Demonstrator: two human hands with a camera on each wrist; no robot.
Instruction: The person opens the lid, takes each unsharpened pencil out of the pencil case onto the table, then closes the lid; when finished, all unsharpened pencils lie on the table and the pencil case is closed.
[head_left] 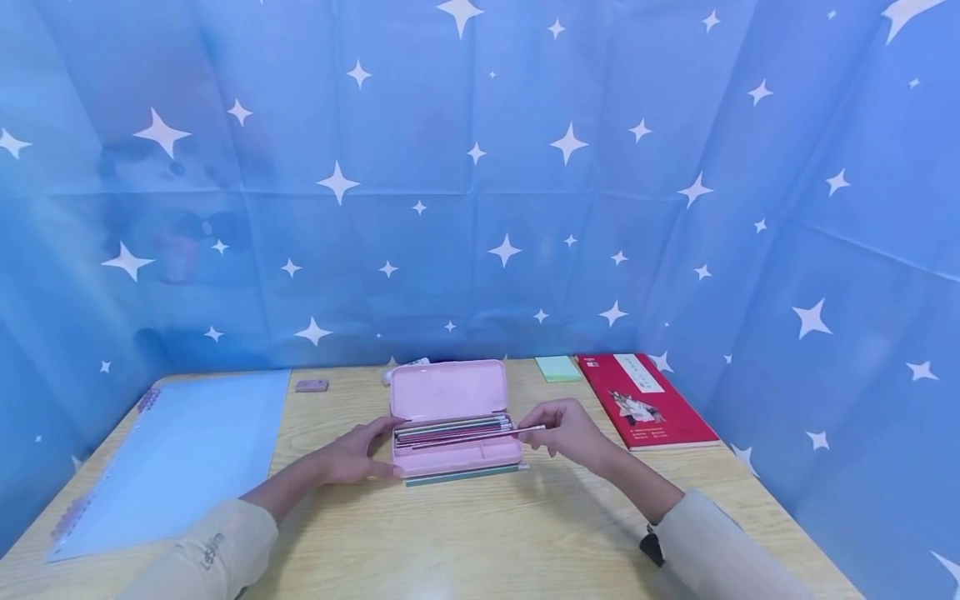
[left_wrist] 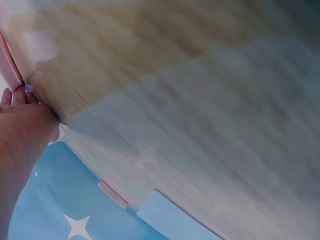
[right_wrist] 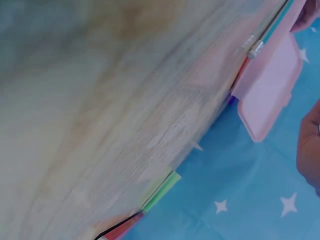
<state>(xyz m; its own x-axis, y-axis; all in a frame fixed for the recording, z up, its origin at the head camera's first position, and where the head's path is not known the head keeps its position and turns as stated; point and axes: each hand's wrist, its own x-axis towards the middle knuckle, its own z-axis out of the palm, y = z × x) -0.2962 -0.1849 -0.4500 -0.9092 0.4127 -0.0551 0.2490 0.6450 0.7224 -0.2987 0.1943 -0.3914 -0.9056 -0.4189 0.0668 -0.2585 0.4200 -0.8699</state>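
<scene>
1. My left hand [head_left: 356, 457] grips the left end of the open pink pencil case [head_left: 450, 461], thumb at its front corner.
2. My right hand [head_left: 564, 427] pinches a dark red pencil [head_left: 480, 438] near one end, at the case's right side; the pencil reaches across the case.
3. More pencils [head_left: 453, 428] lie inside the case.
4. A teal pencil [head_left: 465, 477] lies just in front of it.

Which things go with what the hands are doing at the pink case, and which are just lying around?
Seem part of the job:
- pink pencil case, gripped by the left hand
- pencil in the right hand
- pencils inside
- probably the teal pencil in front

Seem just lying about:
- red book
- green paper pad
- big pale sheet
- small purplish block
</scene>
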